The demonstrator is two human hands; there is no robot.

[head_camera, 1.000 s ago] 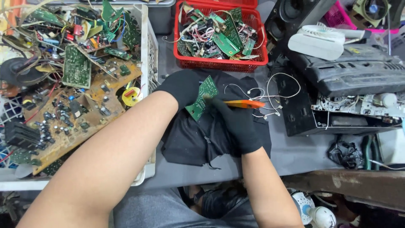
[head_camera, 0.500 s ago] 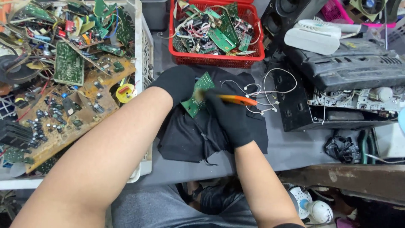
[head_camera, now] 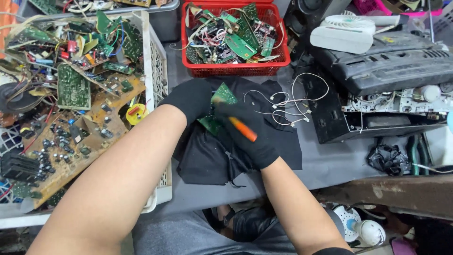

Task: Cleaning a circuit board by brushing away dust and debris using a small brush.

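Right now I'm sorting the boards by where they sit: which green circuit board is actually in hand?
The small green circuit board over the black cloth, pinched by the gloved left hand. The other boards lie in the red basket and the white crate.

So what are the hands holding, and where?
Left hand grips the small green circuit board by its left edge; right hand holds an orange-handled tool by the handle.

No packages, labels, signs or screens clearly in view
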